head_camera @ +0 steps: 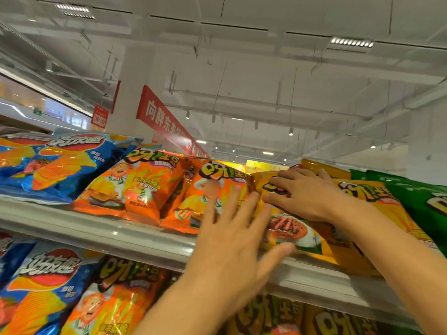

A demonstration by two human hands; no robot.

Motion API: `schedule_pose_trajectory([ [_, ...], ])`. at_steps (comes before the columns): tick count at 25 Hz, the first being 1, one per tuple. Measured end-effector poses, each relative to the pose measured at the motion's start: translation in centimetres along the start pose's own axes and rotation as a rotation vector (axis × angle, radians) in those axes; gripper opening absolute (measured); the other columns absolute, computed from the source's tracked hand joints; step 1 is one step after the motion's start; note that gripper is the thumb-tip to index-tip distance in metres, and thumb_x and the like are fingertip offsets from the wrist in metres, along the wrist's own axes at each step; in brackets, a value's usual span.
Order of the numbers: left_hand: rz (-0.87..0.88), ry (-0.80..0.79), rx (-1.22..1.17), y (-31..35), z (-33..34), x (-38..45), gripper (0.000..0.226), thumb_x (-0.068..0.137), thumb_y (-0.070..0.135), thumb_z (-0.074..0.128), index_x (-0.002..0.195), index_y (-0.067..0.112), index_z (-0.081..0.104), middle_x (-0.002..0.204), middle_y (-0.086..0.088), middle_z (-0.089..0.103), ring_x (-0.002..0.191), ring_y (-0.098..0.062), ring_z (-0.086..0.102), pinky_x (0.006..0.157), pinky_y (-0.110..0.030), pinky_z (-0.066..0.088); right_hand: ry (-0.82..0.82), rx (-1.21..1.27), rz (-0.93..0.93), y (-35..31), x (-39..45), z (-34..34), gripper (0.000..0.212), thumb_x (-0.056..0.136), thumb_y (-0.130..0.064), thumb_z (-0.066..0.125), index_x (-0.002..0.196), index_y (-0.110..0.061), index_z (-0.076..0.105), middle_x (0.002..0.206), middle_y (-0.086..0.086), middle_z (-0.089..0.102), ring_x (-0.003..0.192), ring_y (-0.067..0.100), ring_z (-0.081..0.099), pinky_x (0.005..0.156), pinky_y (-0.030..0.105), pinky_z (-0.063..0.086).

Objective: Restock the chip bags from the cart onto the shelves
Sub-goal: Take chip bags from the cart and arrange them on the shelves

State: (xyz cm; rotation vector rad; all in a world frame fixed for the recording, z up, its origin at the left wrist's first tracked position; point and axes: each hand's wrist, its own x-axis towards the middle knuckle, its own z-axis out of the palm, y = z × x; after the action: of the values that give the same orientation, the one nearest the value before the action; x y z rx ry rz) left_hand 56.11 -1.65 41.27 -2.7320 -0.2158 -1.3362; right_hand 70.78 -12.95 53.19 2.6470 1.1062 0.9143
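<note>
Glossy yellow chip bag (290,228) leaning back on grey top shelf (96,230), long axis upright; right hand (307,197) flat atop, left hand (232,238) splayed, motion-blurred.

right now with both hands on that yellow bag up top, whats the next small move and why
Probably push the yellow bag further back: its lower edge overhangs the shelf lip, the right hand lies flat on top and the left hand is open against its front.

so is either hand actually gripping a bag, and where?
No grip. The right hand presses flat on the yellow bag's upper face; the left hand is open beside it.
</note>
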Motion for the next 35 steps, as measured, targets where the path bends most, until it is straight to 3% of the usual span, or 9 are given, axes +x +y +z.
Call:
schedule_pose_trajectory([
  [4, -0.122, -0.139, 0.095, -5.5, -1.1, -0.7, 0.094, 0.075, 0.087, -0.011, 0.157, 0.042, 0.001, 0.167, 0.017, -0.006, 0.153, -0.008, -0.013, 0.125, -0.048, -0.003, 0.129, -0.02, -0.147, -3.5, -0.2, -1.2, 0.069, 0.095, -0.072, 0.026, 0.157, -0.042, 0.023, 0.168, -0.004, 0.025, 0.156, 0.025, 0.016, 0.125, 0.058, 0.013],
  [8, -0.018, -0.16, 0.027, -6.6, -1.5, -1.1, 0.089, 0.083, 0.083, 0.008, 0.156, 0.035, 0.022, 0.168, 0.009, 0.013, 0.155, -0.013, 0.003, 0.124, -0.047, 0.008, 0.124, 0.111, -0.302, -8.5, -0.1, -2.7, 0.065, 0.098, -0.063, 0.027, 0.159, -0.041, 0.022, 0.166, -0.008, 0.026, 0.153, 0.018, 0.022, 0.124, 0.046, 0.023],
  [12, 0.082, -0.09, -0.06, -11.1, -3.6, -3.3, 0.077, 0.09, 0.078, 0.012, 0.154, 0.036, 0.022, 0.166, 0.008, 0.012, 0.153, -0.011, -0.01, 0.124, -0.05, -0.01, 0.129, 0.254, -0.295, -13.2, -0.1, -3.5, 0.065, 0.098, -0.061, 0.028, 0.159, -0.039, 0.024, 0.166, -0.011, 0.027, 0.151, 0.01, 0.024, 0.124, 0.033, 0.024],
  [16, -0.055, 0.025, 0.054, -20.1, -6.0, -7.0, 0.085, 0.084, 0.08, -0.004, 0.158, 0.039, 0.005, 0.168, 0.011, -0.007, 0.15, -0.011, -0.027, 0.119, -0.051, -0.021, 0.168, 0.281, -0.26, -20.0, 0.0, -3.2, 0.081, 0.083, -0.075, 0.012, 0.157, -0.044, 0.024, 0.166, -0.013, 0.023, 0.152, 0.007, 0.02, 0.125, 0.034, 0.021],
  [22, -0.257, 0.006, 0.124, -30.8, -8.7, -9.6, 0.093, 0.075, 0.083, -0.019, 0.157, 0.042, -0.003, 0.168, 0.007, -0.017, 0.15, -0.02, -0.029, 0.12, -0.052, -0.021, 0.105, 0.155, -0.184, -28.8, -0.3, -1.1, 0.075, 0.061, -0.095, -0.019, 0.132, -0.072, -0.025, 0.169, -0.014, -0.016, 0.157, 0.012, -0.01, 0.129, 0.041, 0.001],
  [25, -0.178, -0.059, 0.037, -33.3, -8.2, -10.4, 0.085, 0.078, 0.084, -0.011, 0.155, 0.049, -0.009, 0.167, 0.012, -0.02, 0.151, -0.016, -0.027, 0.122, -0.051, -0.016, 0.105, 0.182, -0.122, -29.7, -0.6, -0.9, 0.079, 0.057, -0.099, -0.021, 0.13, -0.072, -0.03, 0.167, -0.016, -0.024, 0.157, 0.011, -0.014, 0.129, 0.037, 0.011],
  [29, -0.107, -0.026, 0.031, -34.7, -7.0, -11.1, 0.078, 0.085, 0.081, -0.003, 0.155, 0.049, -0.006, 0.166, 0.015, -0.019, 0.151, -0.012, -0.026, 0.121, -0.046, -0.021, 0.1, 0.17, -0.077, -30.1, -0.7, -0.9, 0.078, 0.06, -0.099, -0.02, 0.13, -0.069, -0.037, 0.164, -0.017, -0.027, 0.152, 0.006, -0.022, 0.126, 0.031, 0.004],
  [32, -0.091, 0.018, -0.002, -34.7, -7.1, -11.1, 0.074, 0.09, 0.077, 0.005, 0.157, 0.046, 0.0, 0.168, 0.013, -0.014, 0.152, -0.012, -0.022, 0.122, -0.047, -0.018, 0.115, 0.087, -0.043, -30.7, -1.2, -1.0, 0.081, 0.064, -0.093, -0.024, 0.14, -0.063, -0.029, 0.169, -0.011, -0.018, 0.156, 0.014, -0.018, 0.129, 0.038, 0.001],
  [35, -0.018, 0.134, -0.073, -33.9, -6.3, -13.5, 0.069, 0.099, 0.064, 0.024, 0.16, 0.034, 0.016, 0.169, 0.006, 0.006, 0.155, -0.015, -0.011, 0.125, -0.049, -0.005, 0.287, 0.095, -0.064, -32.0, -2.7, -0.5, 0.087, 0.085, -0.078, 0.008, 0.159, -0.036, 0.026, 0.169, 0.008, 0.021, 0.158, 0.031, 0.011, 0.125, 0.054, 0.018],
])
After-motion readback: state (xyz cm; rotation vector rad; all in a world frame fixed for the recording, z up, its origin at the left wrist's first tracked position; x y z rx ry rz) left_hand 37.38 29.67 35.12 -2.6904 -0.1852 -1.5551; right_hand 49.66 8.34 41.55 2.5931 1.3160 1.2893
